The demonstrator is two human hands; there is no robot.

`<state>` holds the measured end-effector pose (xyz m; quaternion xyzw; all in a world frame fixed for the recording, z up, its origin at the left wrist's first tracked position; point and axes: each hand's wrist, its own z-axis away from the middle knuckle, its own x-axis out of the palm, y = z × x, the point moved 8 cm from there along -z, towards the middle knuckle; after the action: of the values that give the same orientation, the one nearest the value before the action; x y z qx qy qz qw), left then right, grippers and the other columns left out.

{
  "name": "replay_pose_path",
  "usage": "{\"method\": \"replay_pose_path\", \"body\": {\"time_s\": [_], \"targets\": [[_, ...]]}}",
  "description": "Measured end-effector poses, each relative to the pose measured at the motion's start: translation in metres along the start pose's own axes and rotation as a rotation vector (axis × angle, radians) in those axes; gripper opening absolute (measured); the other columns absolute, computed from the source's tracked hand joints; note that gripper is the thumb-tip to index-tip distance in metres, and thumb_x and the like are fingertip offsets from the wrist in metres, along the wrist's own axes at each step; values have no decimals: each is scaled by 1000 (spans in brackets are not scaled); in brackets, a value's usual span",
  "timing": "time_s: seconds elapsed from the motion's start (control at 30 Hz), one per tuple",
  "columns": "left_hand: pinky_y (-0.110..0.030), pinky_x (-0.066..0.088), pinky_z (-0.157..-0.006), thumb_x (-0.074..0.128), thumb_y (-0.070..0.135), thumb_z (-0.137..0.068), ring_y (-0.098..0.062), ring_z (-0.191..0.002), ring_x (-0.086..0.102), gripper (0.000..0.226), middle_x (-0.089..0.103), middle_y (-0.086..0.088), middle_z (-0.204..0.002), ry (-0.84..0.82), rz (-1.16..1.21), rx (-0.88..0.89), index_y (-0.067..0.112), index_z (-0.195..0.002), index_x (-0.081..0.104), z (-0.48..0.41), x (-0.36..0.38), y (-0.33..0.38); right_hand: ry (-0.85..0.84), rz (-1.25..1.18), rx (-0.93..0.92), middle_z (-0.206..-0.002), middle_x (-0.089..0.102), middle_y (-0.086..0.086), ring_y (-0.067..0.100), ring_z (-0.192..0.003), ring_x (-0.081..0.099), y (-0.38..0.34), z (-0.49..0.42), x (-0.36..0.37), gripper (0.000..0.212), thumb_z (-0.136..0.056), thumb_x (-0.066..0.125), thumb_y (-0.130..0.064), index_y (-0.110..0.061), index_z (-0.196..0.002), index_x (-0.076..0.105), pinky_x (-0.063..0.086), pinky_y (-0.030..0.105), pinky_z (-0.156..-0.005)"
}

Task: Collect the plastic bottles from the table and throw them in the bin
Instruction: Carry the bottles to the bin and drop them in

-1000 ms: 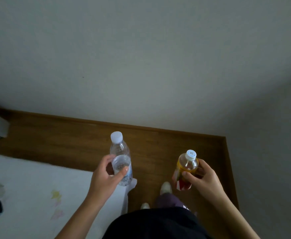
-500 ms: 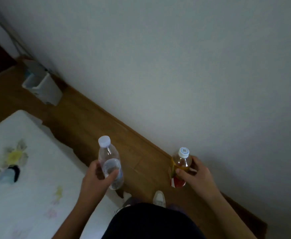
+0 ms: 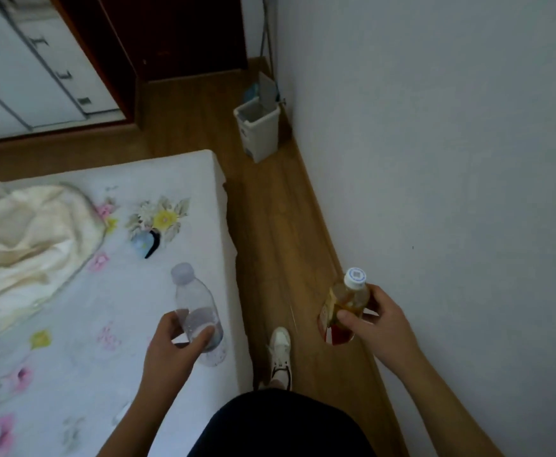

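Though label (image 3: 327, 316) print illegible, right hand (image 3: 380, 328) grips amber bottle (image 3: 350, 296).

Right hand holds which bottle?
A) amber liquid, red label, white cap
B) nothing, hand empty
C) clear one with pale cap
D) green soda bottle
A: the right hand grips the amber bottle with the red label and white cap, while the clear bottle is in the left hand.
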<state>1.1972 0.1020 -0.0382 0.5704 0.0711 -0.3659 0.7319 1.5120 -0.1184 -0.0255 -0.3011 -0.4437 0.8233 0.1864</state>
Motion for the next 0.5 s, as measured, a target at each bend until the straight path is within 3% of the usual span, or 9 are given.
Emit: {"method": "replay_pose_path", "body": {"time_s": [0.13,0.27,0.43,0.5], "targets": [[-40,56,-89,83,37,-79,-24,-113,64,52,65,1,-116,-19,16,-16,23,-121,55,-64,5,31,-10,7,9,-128,66,-6,16,-118,62,-29,-58,10,95,-51,79,-63,-25,-135,54,53,49,-101],[-35,58,-85,69,70,-61,-16,-108,64,84,65,4,-118,-78,-14,75,20,-128,56,-129,19,88,23,-22,11,-118,70,-12,12,-111,66,-51,-106,7,74,-56,82,-56,-36,-123,60,56,48,-97],[-35,59,-86,66,71,-62,-10,-110,63,82,65,7,-120,-98,-3,152,25,-129,56,-207,27,154,65,-31,37,-109,74,-13,8,-104,69,-83,-166,-6,58,-59,85,-45,-38,-113,64,58,44,-94],[-34,58,-87,67,70,-64,-9,-112,63,81,64,7,-122,-100,4,158,26,-131,55,-240,29,172,63,-30,48,-107,75,-13,7,-101,70,-96,-197,-10,50,-67,88,-29,-36,-111,66,58,45,-93]]}}
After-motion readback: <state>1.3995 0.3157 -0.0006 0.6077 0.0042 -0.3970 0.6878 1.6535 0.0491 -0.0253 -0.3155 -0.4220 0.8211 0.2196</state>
